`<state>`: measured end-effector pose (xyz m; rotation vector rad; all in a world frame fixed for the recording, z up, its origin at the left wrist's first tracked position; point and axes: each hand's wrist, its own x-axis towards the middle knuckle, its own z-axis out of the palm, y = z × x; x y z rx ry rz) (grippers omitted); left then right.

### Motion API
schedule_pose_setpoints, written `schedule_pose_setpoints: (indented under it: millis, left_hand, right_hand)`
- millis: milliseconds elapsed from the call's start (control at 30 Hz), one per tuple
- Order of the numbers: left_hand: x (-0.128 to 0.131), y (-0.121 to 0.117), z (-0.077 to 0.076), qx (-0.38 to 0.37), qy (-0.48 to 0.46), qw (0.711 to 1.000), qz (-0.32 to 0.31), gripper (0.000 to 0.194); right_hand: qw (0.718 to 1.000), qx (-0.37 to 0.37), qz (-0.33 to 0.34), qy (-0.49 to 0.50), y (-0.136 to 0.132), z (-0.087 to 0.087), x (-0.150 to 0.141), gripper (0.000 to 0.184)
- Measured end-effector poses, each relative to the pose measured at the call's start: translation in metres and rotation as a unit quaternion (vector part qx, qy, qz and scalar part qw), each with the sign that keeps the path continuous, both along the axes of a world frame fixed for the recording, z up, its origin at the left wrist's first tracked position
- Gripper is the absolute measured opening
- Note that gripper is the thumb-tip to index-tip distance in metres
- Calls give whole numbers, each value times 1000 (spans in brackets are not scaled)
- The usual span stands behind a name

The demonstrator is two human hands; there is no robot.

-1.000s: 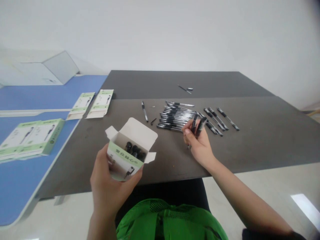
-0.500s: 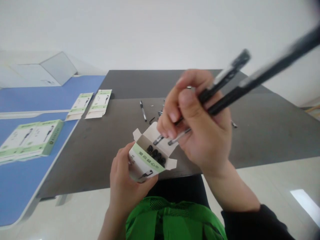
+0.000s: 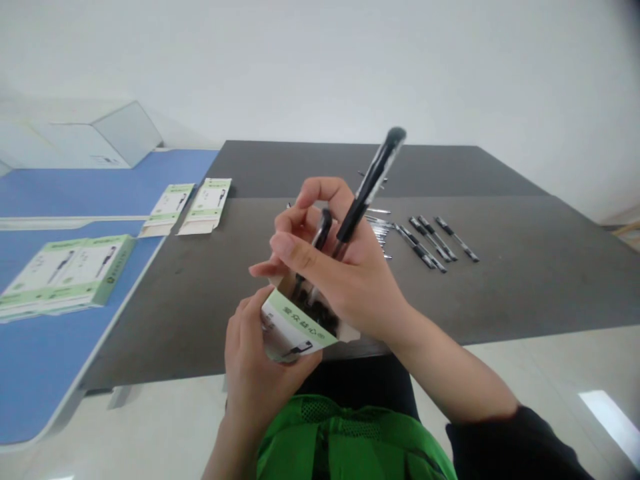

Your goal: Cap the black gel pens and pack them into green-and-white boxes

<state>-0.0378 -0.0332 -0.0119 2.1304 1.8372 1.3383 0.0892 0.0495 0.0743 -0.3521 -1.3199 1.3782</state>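
Note:
My left hand (image 3: 257,357) is wrapped round a small white and green carton (image 3: 299,330), tilted with its top open. Black pen ends (image 3: 320,313) fill part of its inside. Over the opening is my right hand (image 3: 335,260), its fingers loosely curled round two clear-barrelled gel pens with black grips. The longer-showing gel pen (image 3: 373,183) slants up between thumb and index finger. A second gel pen (image 3: 321,230) stands lower, its bottom end inside the carton. My palm and thumb hide part of both pens and the carton's rear flap.
Several loose pens (image 3: 425,240) lie on the dark grey table (image 3: 525,267), with a further bunch (image 3: 381,230) partly behind my right hand. Flat cartons (image 3: 207,203) and a stack of cartons (image 3: 65,273) lie at left by the blue table (image 3: 35,373). A large white box (image 3: 115,140) stands behind.
My right hand has moved left and down to the carton, and the pens' lower ends have gone into its opening. Its fingers have loosened. My left hand still holds the carton.

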Motion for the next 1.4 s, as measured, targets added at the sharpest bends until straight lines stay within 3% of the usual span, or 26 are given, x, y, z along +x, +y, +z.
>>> schedule_pose_setpoints:
  millis: [133, 233, 467, 567, 633, 667, 800, 867, 967, 1167, 1300, 1400]
  left_hand:
    - [3, -1, 1, 6, -5, 1000, 6, 76]
    - [5, 0, 0, 15, -10, 1000, 17, 77]
    - [5, 1, 0, 11, -23, 999, 36, 77]
    - [-4, 2, 0, -2, -43, 997, 70, 74]
    - [-14, 3, 1, -20, -80, 991, 105, 71]
    - [-20, 3, 1, -30, -101, 987, 118, 70]
    - [-33, 4, 2, -48, -133, 978, 156, 69]
    - [-33, 4, 1, -54, -132, 977, 159, 70]
    - [-27, 5, 1, -61, -129, 979, 146, 72]
    - [-22, 7, 2, -62, -118, 981, 144, 74]
    - [-22, 6, 3, -58, -108, 982, 140, 75]
    - [-21, 6, 4, -57, -111, 983, 137, 74]
  right_hand:
    - [999, 16, -26, -11, -5, 9, 10, 39]
    - [988, 111, -90, -62, -7, 11, 17, 33]
    - [903, 313, -121, -270, -10, 8, 31, 29]
    - [872, 326, -222, -289, -2, 3, 55, 26]
    - [843, 294, -296, -340, 16, -10, 80, 24]
    - [823, 276, -302, -394, 28, -19, 92, 23]
    - [695, 225, -223, -645, 68, -66, 124, 14]
    - [663, 227, -202, -684, 76, -85, 125, 15]
    - [640, 239, -186, -706, 75, -98, 119, 21]
    - [614, 261, -164, -726, 70, -97, 109, 17]
    - [623, 267, -162, -717, 68, -101, 108, 20]
    - [649, 265, -185, -689, 67, -105, 114, 18]
